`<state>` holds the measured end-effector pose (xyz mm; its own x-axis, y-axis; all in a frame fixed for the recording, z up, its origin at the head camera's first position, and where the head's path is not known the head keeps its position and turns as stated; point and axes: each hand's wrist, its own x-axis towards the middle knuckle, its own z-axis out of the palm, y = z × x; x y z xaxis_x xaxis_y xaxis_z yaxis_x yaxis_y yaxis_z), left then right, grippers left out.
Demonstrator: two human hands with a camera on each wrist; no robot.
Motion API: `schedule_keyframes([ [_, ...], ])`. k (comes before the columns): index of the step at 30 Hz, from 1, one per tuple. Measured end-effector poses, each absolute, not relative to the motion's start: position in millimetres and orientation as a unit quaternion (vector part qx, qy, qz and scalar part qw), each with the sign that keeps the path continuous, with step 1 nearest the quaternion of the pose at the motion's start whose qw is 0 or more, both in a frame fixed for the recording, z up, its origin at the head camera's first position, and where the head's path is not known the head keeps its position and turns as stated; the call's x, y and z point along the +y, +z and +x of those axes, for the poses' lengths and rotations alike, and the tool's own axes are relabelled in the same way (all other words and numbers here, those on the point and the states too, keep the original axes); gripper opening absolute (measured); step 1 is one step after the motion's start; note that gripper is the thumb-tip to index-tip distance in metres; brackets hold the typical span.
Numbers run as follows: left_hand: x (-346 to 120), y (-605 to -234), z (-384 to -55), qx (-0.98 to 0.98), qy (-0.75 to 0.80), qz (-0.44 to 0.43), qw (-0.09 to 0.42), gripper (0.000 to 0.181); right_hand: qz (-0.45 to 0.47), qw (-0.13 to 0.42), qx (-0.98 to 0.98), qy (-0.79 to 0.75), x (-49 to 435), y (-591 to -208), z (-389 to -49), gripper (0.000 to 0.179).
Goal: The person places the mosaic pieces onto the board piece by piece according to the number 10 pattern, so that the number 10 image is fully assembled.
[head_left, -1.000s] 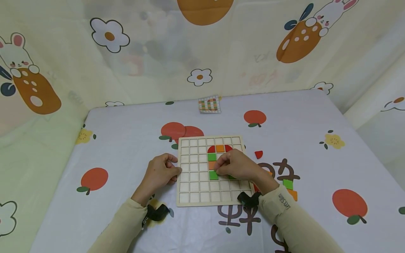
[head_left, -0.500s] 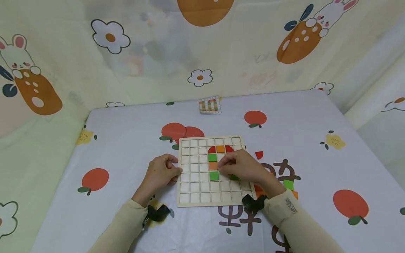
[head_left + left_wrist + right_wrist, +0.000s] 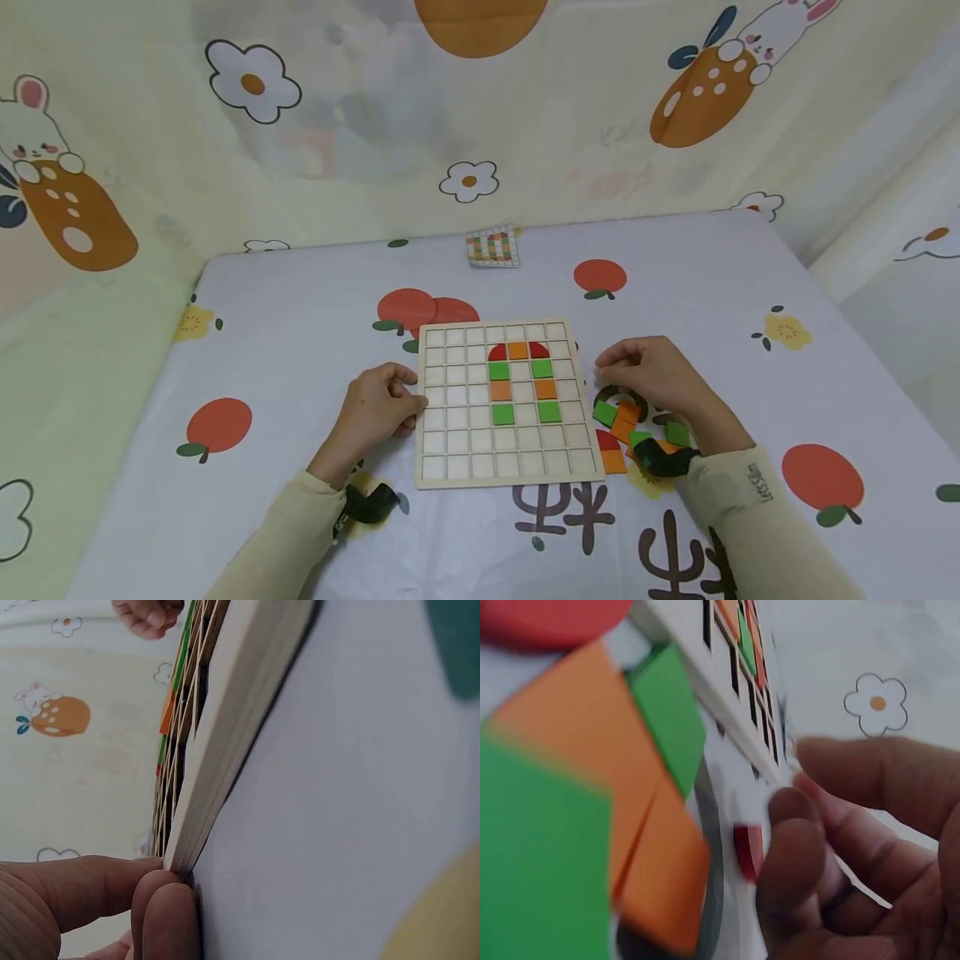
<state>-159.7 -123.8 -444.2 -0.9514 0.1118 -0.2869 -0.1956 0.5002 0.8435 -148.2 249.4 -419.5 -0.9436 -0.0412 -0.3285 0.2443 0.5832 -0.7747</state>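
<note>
At the left edge of the gridded wooden board (image 3: 458, 443), the person's left hand (image 3: 381, 402) pinches the rim between thumb and fingers, as the left wrist view shows up close. Off the board's right side, the right hand (image 3: 648, 371) is poised with its fingers bent and the thumb tip near the index finger, and no piece can be seen between them. In the right wrist view a loose red piece (image 3: 748, 851) lies on the cloth just past the thumb; whether the two touch, I cannot tell. The board lies flat, with tiles set in its cells: in the second row from the far edge, an orange square (image 3: 518, 351) sits between two red pieces (image 3: 498, 352) with rounded outer corners. Nearer the person, two matching columns run below those red pieces, each green, orange, green. Beside the board's right edge and partly below the right hand is a loose group of green tiles (image 3: 605, 413), orange tiles (image 3: 613, 461) and a red tile (image 3: 608, 440), some overlapping. Well beyond the board, near the table's far edge, lies a small card (image 3: 492, 247) printed with a coloured grid. A fruit-patterned cloth (image 3: 300, 333) covers the table, and a pale curtain (image 3: 570, 100) with rabbits and flowers hangs behind.
</note>
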Motion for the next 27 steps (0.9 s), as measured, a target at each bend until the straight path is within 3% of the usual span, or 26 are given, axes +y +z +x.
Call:
schedule_keyframes([
  [16, -123, -444, -159, 0.857, 0.491, -0.025, 0.151, 0.027, 0.075, 0.215, 0.897, -0.380, 271, -421, -120, 0.025],
  [27, -123, -443, -159, 0.854, 0.498, -0.020, 0.149, 0.027, 0.075, 0.201, 0.906, -0.365, 268, -419, -113, 0.017],
])
